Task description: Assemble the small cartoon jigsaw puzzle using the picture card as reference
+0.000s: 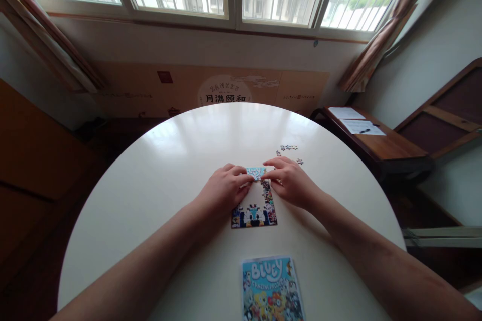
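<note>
Your left hand (228, 188) and right hand (291, 181) curl over the top of the puzzle (255, 216), just below frame centre; whether either pinches a piece, you can't tell from here. Uneven fingertip pressure could buckle its joins, and an outward right-hand sweep could scatter the loose pieces (288, 148), right of centre.

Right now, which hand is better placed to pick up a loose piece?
Right, I'd judge: the right hand is close to the loose pieces, while the left hand is farther off, at the opposite side of the partly built puzzle.
</note>
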Tool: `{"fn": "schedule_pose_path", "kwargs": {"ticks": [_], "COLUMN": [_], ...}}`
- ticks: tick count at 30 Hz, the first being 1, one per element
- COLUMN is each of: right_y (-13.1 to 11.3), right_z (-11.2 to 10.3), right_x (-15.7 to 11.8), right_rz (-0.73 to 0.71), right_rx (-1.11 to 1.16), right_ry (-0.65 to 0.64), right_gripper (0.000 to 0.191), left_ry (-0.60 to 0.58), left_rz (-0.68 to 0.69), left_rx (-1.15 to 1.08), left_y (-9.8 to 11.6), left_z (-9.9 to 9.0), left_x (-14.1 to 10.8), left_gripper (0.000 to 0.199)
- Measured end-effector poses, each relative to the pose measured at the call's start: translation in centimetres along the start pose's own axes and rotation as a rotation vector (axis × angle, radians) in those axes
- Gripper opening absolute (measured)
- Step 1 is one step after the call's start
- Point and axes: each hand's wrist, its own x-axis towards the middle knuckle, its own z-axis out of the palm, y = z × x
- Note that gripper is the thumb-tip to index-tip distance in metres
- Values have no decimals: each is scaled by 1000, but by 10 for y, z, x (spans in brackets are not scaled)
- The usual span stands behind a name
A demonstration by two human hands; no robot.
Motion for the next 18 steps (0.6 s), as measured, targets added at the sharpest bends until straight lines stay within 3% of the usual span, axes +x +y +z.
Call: {"fn": "schedule_pose_path", "kwargs": {"ticks": [14,18], "right_y": [-1,2], "right_z": [7,10], "right_x": [4,2], "right_rz": [90,71], "right_rx": [39,47], "right_ry": [-43,-7], "right_gripper": [34,34], "left_ry": [-75,-17], "left_rz": [-78,-87], "left_rx": [24,-69], "left_y": [9,4], "left_z": [-6,-4], "left_x": [3,0], "left_gripper": [27,26]}}
